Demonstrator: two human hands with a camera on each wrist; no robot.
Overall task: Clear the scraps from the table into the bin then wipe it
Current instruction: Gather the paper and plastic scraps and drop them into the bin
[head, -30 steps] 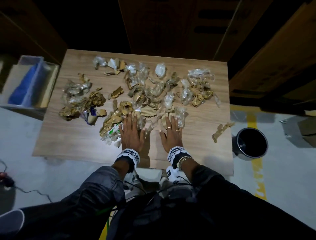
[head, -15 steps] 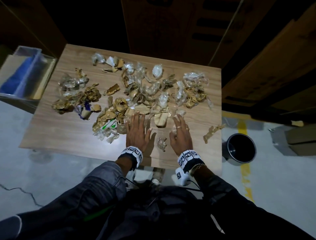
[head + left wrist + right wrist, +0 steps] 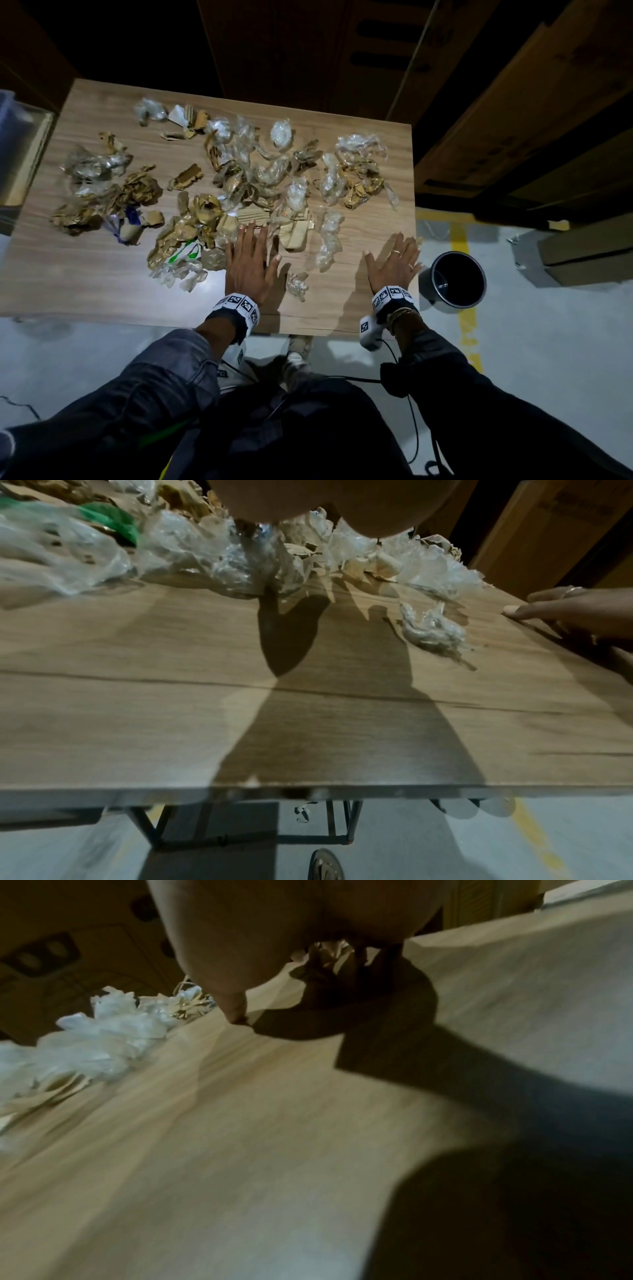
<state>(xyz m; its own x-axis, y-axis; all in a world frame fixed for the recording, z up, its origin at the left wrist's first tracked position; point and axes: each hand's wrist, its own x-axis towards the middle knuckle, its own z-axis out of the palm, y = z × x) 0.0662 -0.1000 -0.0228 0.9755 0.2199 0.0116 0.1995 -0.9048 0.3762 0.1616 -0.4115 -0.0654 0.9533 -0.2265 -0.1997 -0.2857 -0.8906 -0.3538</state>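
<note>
Crumpled brown paper, cardboard bits and clear plastic scraps [image 3: 239, 178] cover the far half of the wooden table [image 3: 85, 281]. My left hand [image 3: 250, 257] lies flat, fingers straight, at the near edge of the pile; the left wrist view shows only its palm [image 3: 325, 501]. My right hand [image 3: 394, 260] lies flat with spread fingers at the table's right edge, over a brown cardboard scrap [image 3: 418, 240] whose tip shows. A small plastic wad [image 3: 297, 284] sits between the hands. The black bin [image 3: 457, 281] stands on the floor just right of the table.
A blue-lined plastic container [image 3: 13, 144] stands left of the table. Cardboard boxes [image 3: 582, 246] lie on the floor at the right, beyond a yellow floor line [image 3: 462, 246]. A metal frame [image 3: 329, 829] shows under the table. Cables hang by my legs.
My right hand has slid right, from the pile to the table's right edge, onto the brown cardboard scrap. The left hand has stayed put. A small plastic wad now lies between them.
</note>
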